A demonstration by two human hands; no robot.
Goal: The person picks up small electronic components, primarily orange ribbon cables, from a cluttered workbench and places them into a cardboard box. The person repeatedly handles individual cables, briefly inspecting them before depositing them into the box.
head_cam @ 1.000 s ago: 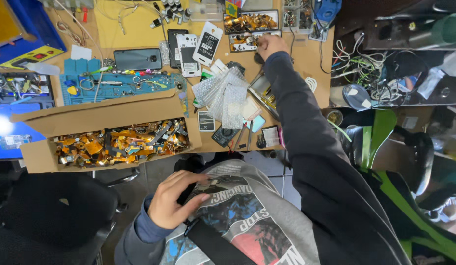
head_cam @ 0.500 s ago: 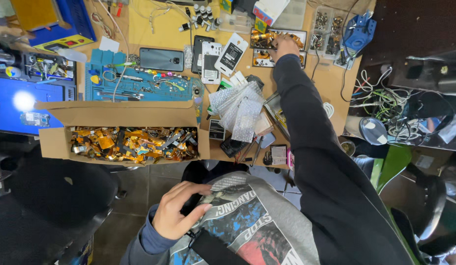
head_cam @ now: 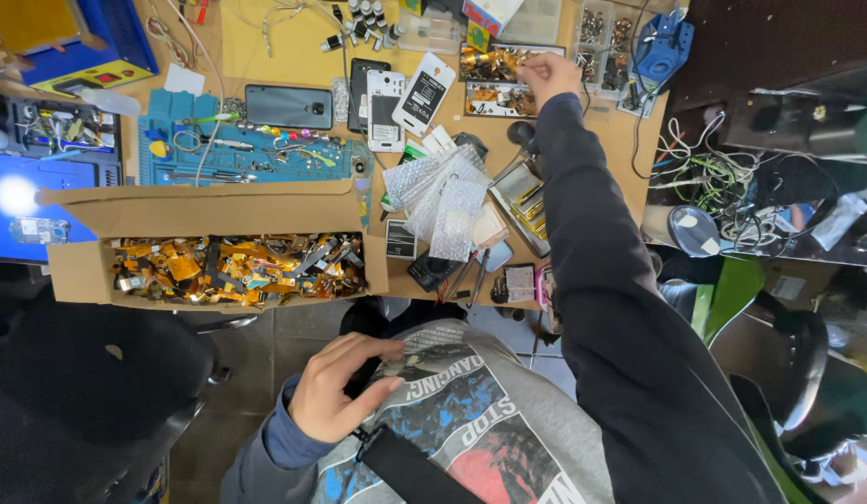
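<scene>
Right hand (head_cam: 548, 75) reaches far across the table (head_cam: 265, 42), fingers curled together over a tray (head_cam: 494, 79) of gold parts at the far edge; whether they pinch a part, cannot tell. Left hand (head_cam: 335, 390) rests flat on the shirt (head_cam: 471, 429), fingers loosely spread, below a box (head_cam: 219, 219) of orange scrap.
</scene>
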